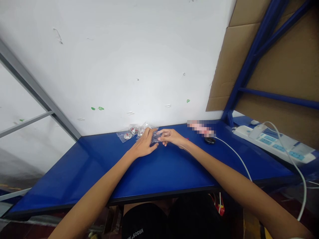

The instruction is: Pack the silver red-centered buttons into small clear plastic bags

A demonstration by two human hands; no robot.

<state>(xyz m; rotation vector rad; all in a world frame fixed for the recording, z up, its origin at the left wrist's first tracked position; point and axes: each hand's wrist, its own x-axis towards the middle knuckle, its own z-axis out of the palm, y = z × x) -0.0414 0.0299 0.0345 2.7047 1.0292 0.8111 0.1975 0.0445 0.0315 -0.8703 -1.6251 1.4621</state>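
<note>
Pinching a small clear bag between them, the left hand and right hand meet at twelve o'clock on the blue table. More bags lie at eleven o'clock; a power strip sits at two.

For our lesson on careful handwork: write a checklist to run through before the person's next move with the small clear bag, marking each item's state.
1. Both hands on the clear bag: left hand and right hand meet at it: ok.
2. Grip firm: cannot tell, too small.
3. Other small bags lie apart beside the left hand: ok.
4. White cable off the hands: ok.
5. Bare blue table near the hands: ok.
</note>
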